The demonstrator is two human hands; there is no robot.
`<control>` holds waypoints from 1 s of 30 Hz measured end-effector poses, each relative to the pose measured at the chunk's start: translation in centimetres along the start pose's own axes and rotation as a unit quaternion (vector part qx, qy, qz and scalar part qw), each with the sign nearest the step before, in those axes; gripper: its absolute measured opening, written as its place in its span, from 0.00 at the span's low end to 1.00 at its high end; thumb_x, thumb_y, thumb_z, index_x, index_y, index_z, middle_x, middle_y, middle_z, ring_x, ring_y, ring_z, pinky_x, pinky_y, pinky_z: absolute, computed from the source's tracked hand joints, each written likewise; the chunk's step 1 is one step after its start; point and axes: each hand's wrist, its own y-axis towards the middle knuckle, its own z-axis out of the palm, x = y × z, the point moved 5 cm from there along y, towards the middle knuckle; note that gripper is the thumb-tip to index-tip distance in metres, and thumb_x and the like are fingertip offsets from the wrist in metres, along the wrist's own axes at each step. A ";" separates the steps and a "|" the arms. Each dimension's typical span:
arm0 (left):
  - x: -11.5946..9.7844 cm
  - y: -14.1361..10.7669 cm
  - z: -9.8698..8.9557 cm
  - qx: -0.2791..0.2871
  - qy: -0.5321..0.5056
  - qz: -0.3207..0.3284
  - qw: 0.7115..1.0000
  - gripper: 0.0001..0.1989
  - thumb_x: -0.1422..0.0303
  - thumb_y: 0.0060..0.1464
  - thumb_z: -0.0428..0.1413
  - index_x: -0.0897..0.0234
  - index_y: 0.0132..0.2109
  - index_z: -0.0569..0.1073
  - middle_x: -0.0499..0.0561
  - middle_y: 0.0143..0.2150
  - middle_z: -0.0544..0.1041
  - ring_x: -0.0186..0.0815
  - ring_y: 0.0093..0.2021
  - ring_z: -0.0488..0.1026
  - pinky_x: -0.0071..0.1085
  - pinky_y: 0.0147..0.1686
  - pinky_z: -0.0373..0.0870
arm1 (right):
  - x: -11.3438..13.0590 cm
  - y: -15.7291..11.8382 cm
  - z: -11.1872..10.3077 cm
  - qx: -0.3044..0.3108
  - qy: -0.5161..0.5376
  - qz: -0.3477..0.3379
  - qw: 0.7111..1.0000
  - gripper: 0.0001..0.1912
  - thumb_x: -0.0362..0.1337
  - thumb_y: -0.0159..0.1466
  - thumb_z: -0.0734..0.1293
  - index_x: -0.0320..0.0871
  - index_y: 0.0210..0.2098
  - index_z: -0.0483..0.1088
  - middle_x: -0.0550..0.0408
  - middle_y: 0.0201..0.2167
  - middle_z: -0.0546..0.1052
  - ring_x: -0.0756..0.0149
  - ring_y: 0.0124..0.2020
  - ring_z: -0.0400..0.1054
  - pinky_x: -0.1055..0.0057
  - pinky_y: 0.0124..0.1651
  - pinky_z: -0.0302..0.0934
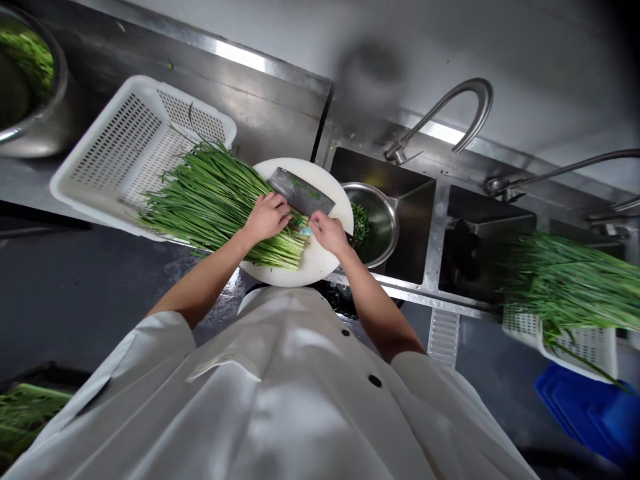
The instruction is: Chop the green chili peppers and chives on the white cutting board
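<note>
A big bundle of garlic chives (205, 193) lies over a round white cutting board (320, 267), its leafy tips reaching left above a white basket. My left hand (269, 216) rests on the bundle near the cut ends, fingers curled round some stalks. At the stalk ends, my right hand (327, 230) is closed in a pinch beside a pale blue-green band (304, 228); whether the fingers grip the band is hard to make out. Behind both hands a cleaver (300, 190) lies flat on the board, green bits on its blade, its handle partly hidden by my right hand.
The white perforated basket (107, 150) stands left of the board. A steel bowl (385, 230) with chopped greens (359, 225) sits in the sink on the right. A curved faucet (475, 113) rises behind. More chives (575, 277) lie over another basket far right; a large pot (55, 123) stands far left.
</note>
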 end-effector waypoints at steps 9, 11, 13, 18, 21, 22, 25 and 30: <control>0.7 2.2 2.0 0.064 0.047 0.006 0.997 0.21 0.63 0.55 0.59 0.62 0.56 0.79 0.63 0.52 0.76 0.54 0.54 0.68 0.54 0.56 0.59 | 2.9 0.8 5.0 0.064 -0.261 -0.007 0.963 0.18 0.30 0.74 0.54 0.42 0.53 0.72 0.42 0.44 0.81 0.57 0.44 0.76 0.68 0.43 0.60; 0.8 2.1 2.1 0.054 0.036 0.005 0.998 0.20 0.63 0.56 0.58 0.61 0.55 0.80 0.62 0.52 0.76 0.53 0.53 0.68 0.55 0.56 0.58 | 2.5 0.5 5.3 0.045 -0.265 -0.027 0.963 0.19 0.29 0.73 0.53 0.42 0.50 0.74 0.43 0.44 0.80 0.57 0.45 0.74 0.68 0.43 0.60; 1.0 2.1 2.4 0.050 0.032 0.008 0.998 0.20 0.62 0.57 0.57 0.60 0.55 0.80 0.62 0.52 0.76 0.52 0.53 0.68 0.54 0.56 0.58 | 2.3 0.3 5.5 0.028 -0.267 -0.047 0.962 0.19 0.29 0.74 0.53 0.42 0.47 0.75 0.42 0.43 0.80 0.58 0.45 0.73 0.68 0.43 0.59; 1.5 2.4 2.9 0.056 0.045 0.032 0.997 0.22 0.60 0.59 0.55 0.62 0.57 0.78 0.63 0.54 0.74 0.53 0.54 0.67 0.54 0.56 0.58 | 2.1 0.9 5.8 0.018 -0.236 -0.072 0.969 0.19 0.30 0.74 0.53 0.41 0.43 0.75 0.43 0.41 0.80 0.59 0.43 0.72 0.69 0.43 0.59; 1.5 2.4 2.9 0.061 0.037 0.037 0.997 0.23 0.61 0.59 0.54 0.65 0.58 0.78 0.64 0.54 0.73 0.53 0.55 0.66 0.53 0.57 0.59 | 1.7 1.5 5.6 0.014 -0.203 -0.025 0.979 0.17 0.33 0.75 0.55 0.39 0.49 0.74 0.43 0.43 0.81 0.60 0.42 0.74 0.70 0.42 0.60; 1.5 2.3 2.9 0.061 0.033 0.036 0.997 0.23 0.61 0.59 0.54 0.65 0.58 0.78 0.64 0.54 0.73 0.54 0.55 0.66 0.53 0.57 0.59 | 1.6 1.7 5.5 0.012 -0.190 -0.015 0.982 0.16 0.34 0.75 0.56 0.38 0.52 0.73 0.43 0.44 0.81 0.59 0.43 0.74 0.70 0.43 0.60; 1.6 2.2 2.8 0.054 0.015 0.030 0.998 0.22 0.61 0.60 0.54 0.64 0.58 0.78 0.64 0.54 0.73 0.54 0.55 0.66 0.54 0.57 0.58 | 1.5 2.0 5.5 0.016 -0.168 -0.010 0.986 0.16 0.34 0.75 0.57 0.38 0.56 0.72 0.43 0.46 0.81 0.59 0.44 0.75 0.70 0.45 0.60; 1.7 2.2 3.0 0.050 0.010 0.029 0.998 0.23 0.58 0.61 0.55 0.62 0.58 0.78 0.63 0.54 0.73 0.54 0.55 0.66 0.53 0.57 0.58 | 1.5 1.8 5.7 0.005 -0.171 0.002 0.985 0.14 0.34 0.75 0.57 0.39 0.50 0.73 0.44 0.44 0.81 0.59 0.45 0.74 0.71 0.45 0.59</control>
